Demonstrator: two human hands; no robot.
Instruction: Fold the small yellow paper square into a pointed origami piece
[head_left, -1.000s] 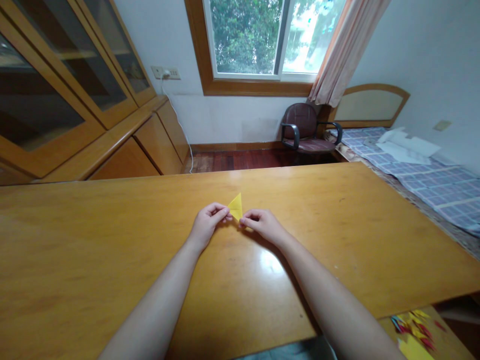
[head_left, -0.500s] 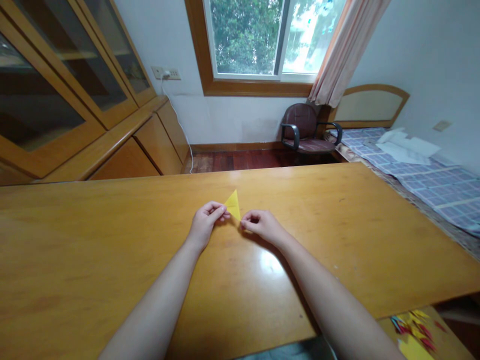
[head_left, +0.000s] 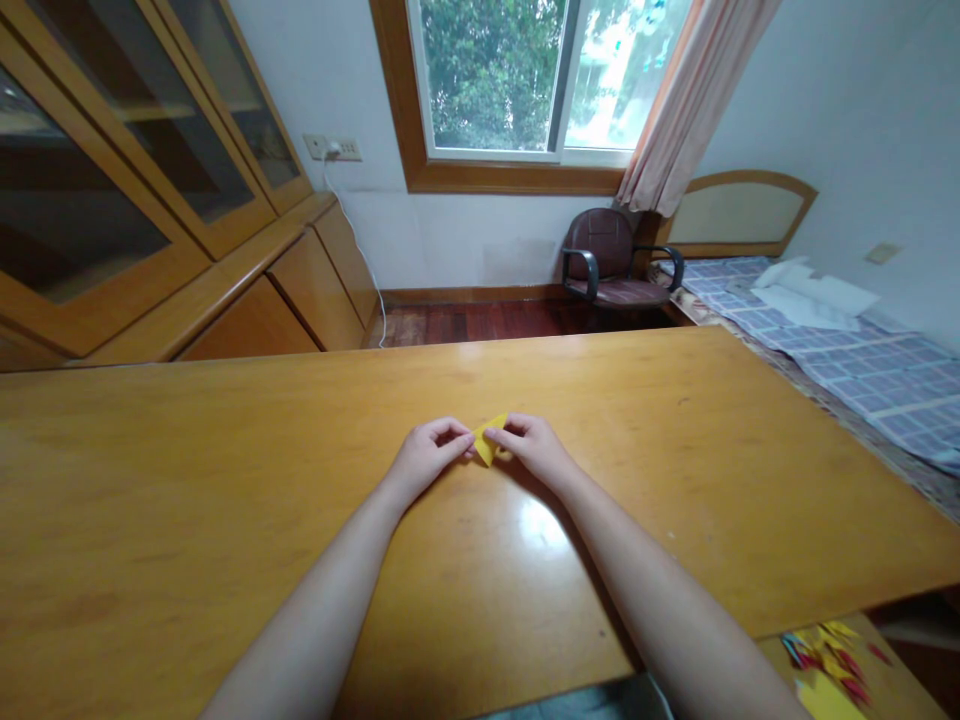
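Observation:
A small folded piece of yellow paper [head_left: 487,444] sits between my two hands, just above the wooden table [head_left: 225,480]. My left hand [head_left: 427,460] pinches its left side with thumb and forefinger. My right hand [head_left: 532,448] pinches its right side, fingers curled over the top. The two hands almost touch, and the paper is mostly hidden by the fingers.
Glass-door wooden cabinets [head_left: 135,200] line the left wall. A dark red armchair [head_left: 615,262] stands under the window, beyond the table's far edge. A bed with a blue checked cover [head_left: 862,360] is at right. Several small coloured paper pieces [head_left: 825,660] lie at bottom right.
The yellow paper stood up as a triangle between my fingers; now it is folded down and smaller. My hands have come closer together, the right one moving left over the paper.

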